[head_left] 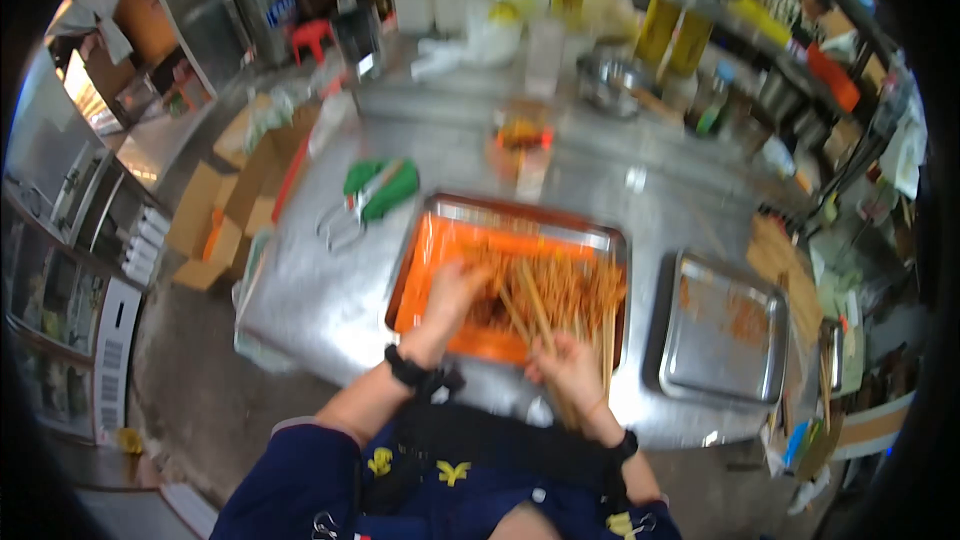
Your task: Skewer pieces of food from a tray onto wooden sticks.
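A metal tray lined with orange plastic sits on the steel table and holds a pile of skewered food. My left hand reaches into the left side of the pile, fingers curled among the skewers. At the tray's near edge my right hand grips a bundle of wooden skewer sticks that stand upward over the tray. The picture is blurred, so finger detail is unclear.
A second, nearly empty metal tray lies to the right. A green cloth and tongs lie left of the main tray. Bottles, bowls and bags crowd the table's far side. Cardboard boxes stand on the floor at left.
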Demonstrator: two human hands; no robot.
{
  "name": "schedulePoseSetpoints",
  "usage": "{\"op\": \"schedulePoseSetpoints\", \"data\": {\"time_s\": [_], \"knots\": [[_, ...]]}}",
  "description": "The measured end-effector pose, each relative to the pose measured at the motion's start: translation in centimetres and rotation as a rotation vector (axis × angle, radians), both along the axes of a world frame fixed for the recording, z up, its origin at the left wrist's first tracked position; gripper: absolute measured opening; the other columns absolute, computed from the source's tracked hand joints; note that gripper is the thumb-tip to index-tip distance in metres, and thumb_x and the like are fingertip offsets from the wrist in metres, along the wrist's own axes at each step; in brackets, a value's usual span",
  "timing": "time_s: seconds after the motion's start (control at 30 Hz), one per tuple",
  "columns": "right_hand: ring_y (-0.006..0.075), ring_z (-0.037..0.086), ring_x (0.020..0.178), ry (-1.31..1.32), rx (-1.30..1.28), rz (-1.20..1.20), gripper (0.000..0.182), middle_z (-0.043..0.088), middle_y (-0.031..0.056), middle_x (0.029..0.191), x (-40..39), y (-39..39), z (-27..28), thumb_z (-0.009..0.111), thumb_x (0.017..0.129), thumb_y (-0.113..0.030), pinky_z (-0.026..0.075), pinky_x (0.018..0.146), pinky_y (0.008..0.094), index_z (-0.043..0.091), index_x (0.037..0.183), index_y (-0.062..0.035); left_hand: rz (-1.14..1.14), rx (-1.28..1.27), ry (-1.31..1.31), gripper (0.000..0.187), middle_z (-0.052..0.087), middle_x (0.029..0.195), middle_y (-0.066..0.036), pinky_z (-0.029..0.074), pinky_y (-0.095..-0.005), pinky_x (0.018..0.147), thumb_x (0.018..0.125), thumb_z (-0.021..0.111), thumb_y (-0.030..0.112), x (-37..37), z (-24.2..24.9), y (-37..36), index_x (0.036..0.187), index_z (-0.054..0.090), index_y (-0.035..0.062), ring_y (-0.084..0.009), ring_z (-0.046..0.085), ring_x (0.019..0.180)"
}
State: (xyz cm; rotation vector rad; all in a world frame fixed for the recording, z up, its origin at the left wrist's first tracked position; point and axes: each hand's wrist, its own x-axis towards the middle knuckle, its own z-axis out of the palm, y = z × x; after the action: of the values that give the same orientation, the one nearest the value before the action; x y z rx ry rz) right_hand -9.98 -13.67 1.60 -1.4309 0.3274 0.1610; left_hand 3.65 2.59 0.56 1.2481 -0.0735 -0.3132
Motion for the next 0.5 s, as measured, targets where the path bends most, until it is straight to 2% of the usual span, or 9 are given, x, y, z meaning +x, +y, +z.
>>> {"op": "schedulePoseSetpoints", "data": {"time_s": [0.07,0.13,0.23,0.33,0.43,0.5], "knots": [[0.0134,0.061,0.059,0.001,-0.006,0.018,0.015,0.061,0.0076,0.072,0.1,0.1,0.4,0.057,0.085,-0.013,0.050,0.052,0.0226,0.056,0.090,0.0009,-0.028,-0.092,0.135,0.015,0.061,0.084,-0.007,0.050,-0.0256,0.059,0.083,0.057,0.009,-0.1,0.0,0.0,0.093,0.058,-0.0025,-0.0132,0.059,0.067],[0.0139,0.061,0.061,0.017,-0.009,0.031,0.013,0.061,0.0093,0.075,0.2,0.1,1.0,0.056,0.084,-0.008,0.050,0.053,0.0231,0.055,0.091,0.0031,-0.029,-0.112,0.208,0.016,0.061,0.087,-0.008,0.051,-0.0253,0.061,0.084,0.056,0.009,-0.7,1.1,-0.1,0.095,0.058,-0.0033,-0.0137,0.060,0.067],[0.0136,0.061,0.062,0.018,0.017,0.034,0.012,0.061,0.0095,0.076,0.2,0.0,0.1,0.057,0.083,-0.006,0.050,0.053,0.0225,0.055,0.092,0.0029,-0.067,-0.062,0.159,0.021,0.061,0.092,-0.009,0.053,-0.0272,0.067,0.084,0.057,0.010,-0.9,0.5,0.4,0.100,0.057,-0.0035,-0.0161,0.061,0.076],[0.0137,0.062,0.063,0.024,0.009,0.047,0.012,0.061,0.0097,0.077,0.1,0.2,0.1,0.056,0.083,-0.004,0.050,0.053,0.0220,0.055,0.093,0.0031,-0.019,-0.038,0.126,0.019,0.062,0.088,-0.008,0.052,-0.0256,0.064,0.083,0.057,0.009,-1.4,0.3,0.4,0.097,0.058,-0.0041,-0.0146,0.061,0.073],[0.0145,0.062,0.064,0.034,-0.035,0.067,0.012,0.061,0.0107,0.079,0.0,0.3,0.4,0.054,0.084,-0.002,0.050,0.053,0.0217,0.053,0.095,0.0036,0.028,0.013,0.093,0.013,0.061,0.074,-0.005,0.046,-0.0222,0.052,0.082,0.057,0.009,-1.7,0.4,0.1,0.086,0.061,-0.0030,-0.0103,0.058,0.060],[0.0147,0.062,0.065,0.021,-0.085,0.069,0.013,0.061,0.0107,0.079,0.1,0.4,0.4,0.054,0.084,-0.002,0.050,0.053,0.0217,0.053,0.096,0.0039,0.072,0.041,-0.016,0.012,0.061,0.071,-0.004,0.044,-0.0219,0.049,0.082,0.057,0.009,-2.1,-0.1,0.1,0.084,0.061,-0.0027,-0.0089,0.056,0.059]]}}
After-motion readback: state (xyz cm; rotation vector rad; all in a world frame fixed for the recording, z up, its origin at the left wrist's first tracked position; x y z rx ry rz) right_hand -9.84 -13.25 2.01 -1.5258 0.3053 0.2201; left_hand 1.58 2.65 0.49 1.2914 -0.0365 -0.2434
